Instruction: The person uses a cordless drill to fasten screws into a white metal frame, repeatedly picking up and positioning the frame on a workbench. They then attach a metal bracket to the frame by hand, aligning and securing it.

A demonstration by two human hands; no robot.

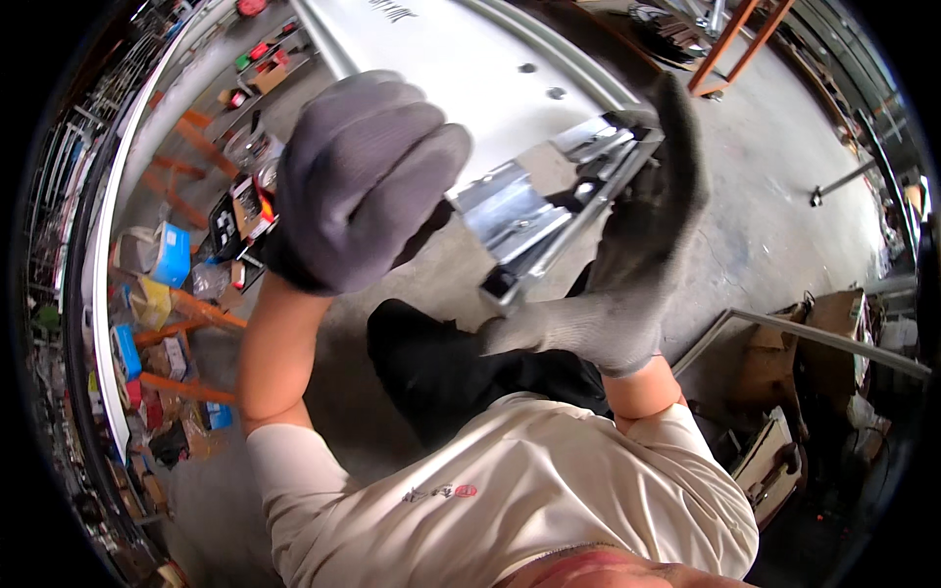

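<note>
A shiny silver metal bracket (505, 206) sits at the near end of a white panel (461, 73) with pale metal edge rails. Along that end runs a narrow metal bar (578, 211). My left hand (368, 186), in a grey glove, is closed in a fist just left of the bracket, over the panel's left edge. Anything inside its fingers is hidden. My right hand (647, 235), also gloved, lies against the right side of the bar, its fingers stretched upward and its thumb spread below. The hand and bracket area is slightly blurred.
Orange trestle legs (186, 304) and a blue box (170, 255) stand among clutter at the left, behind a long white rail (106, 235). Cardboard boxes (823, 343) and a metal frame piece (833, 340) are at the lower right. Another orange stand (725, 49) is at the far right.
</note>
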